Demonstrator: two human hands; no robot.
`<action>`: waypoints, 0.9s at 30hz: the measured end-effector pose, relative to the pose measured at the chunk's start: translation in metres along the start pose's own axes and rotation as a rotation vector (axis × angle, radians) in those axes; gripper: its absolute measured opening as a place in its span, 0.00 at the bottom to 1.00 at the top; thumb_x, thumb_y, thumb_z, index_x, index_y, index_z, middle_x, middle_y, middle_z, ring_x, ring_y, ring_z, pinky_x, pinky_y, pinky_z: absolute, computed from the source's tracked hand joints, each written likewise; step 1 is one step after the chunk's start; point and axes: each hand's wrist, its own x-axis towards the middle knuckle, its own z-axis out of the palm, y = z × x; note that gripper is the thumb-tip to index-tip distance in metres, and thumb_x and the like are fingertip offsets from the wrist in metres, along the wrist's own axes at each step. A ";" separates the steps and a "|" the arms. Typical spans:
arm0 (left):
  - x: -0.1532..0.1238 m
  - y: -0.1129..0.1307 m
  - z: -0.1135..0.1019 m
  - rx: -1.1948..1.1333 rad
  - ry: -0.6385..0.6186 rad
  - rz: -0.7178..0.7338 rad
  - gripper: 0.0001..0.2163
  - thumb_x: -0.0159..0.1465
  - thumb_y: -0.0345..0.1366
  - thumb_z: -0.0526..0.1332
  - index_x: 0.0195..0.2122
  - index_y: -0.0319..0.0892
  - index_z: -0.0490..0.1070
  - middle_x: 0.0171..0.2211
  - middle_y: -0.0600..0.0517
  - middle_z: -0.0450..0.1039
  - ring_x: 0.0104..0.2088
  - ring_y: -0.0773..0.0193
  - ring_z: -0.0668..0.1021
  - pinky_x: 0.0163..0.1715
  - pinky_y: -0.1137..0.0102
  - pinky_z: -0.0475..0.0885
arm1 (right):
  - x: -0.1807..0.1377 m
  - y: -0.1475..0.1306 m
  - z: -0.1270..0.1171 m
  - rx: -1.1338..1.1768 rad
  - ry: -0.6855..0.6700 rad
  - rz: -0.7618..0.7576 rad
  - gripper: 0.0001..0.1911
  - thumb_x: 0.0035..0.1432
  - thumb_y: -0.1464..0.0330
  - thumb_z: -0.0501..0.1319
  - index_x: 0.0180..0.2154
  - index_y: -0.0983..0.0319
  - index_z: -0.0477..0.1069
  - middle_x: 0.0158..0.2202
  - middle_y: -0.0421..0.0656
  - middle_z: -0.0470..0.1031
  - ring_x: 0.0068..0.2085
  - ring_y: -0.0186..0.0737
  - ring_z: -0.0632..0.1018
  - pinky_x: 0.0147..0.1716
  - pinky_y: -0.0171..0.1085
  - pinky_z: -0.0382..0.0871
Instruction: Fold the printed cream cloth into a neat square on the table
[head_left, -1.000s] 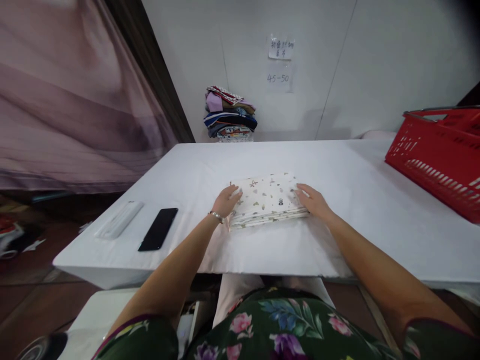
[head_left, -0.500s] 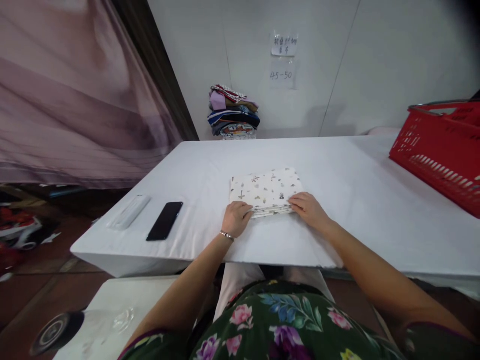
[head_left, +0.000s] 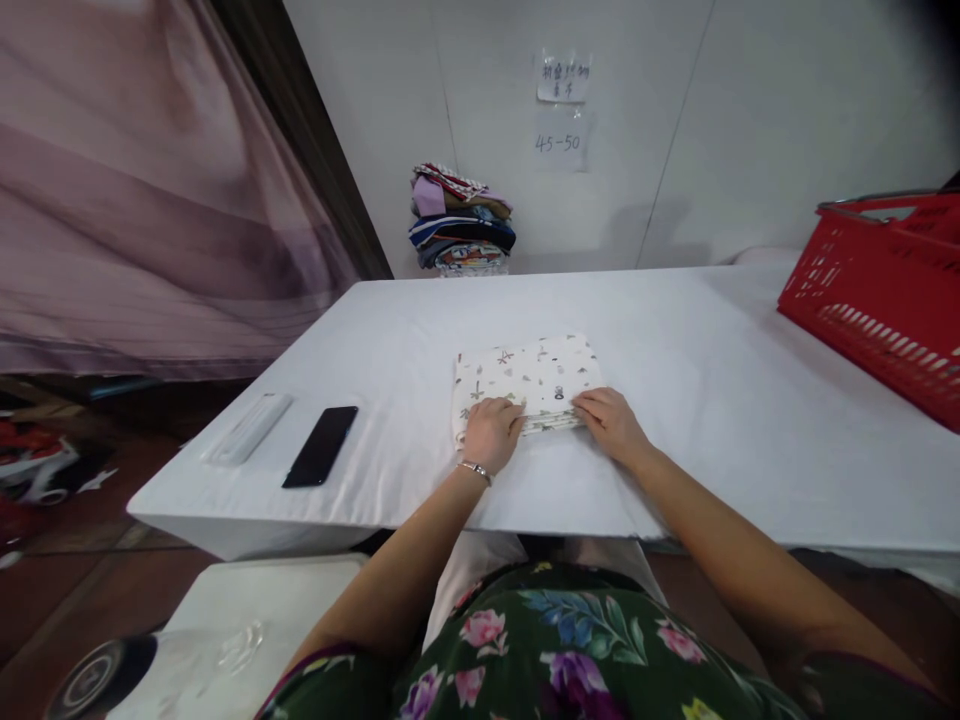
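Observation:
A white cloth [head_left: 529, 375] with small printed sea motifs lies folded in several layers in front of me, its layered edge towards me. My left hand [head_left: 493, 432], with a bracelet at the wrist, rests over the near edge left of the middle, fingers closed on the layers. At the near right corner, my right hand [head_left: 611, 422] pinches the same edge between thumb and fingers. Both thumbs are partly hidden. The cloth lies flat on the white-covered table [head_left: 679, 360].
Left on the table are a black phone [head_left: 321, 447] and a long whitish packet [head_left: 251, 428]. A red basket [head_left: 881, 300] stands at the right. Folded fabrics [head_left: 463, 222] are stacked by the wall beyond the far edge. A clear bottle [head_left: 180, 660] lies on a white stool [head_left: 277, 590].
My left hand has slid right along the cloth's near edge, baring its near left corner. My right hand stays at the right corner. The view has shifted slightly.

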 end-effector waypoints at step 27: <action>0.007 0.002 0.005 -0.106 -0.032 -0.108 0.09 0.61 0.37 0.54 0.31 0.44 0.73 0.32 0.51 0.71 0.37 0.62 0.71 0.39 0.66 0.65 | -0.002 0.003 0.003 0.022 0.008 -0.018 0.10 0.60 0.66 0.51 0.37 0.59 0.70 0.39 0.46 0.73 0.42 0.44 0.70 0.43 0.46 0.63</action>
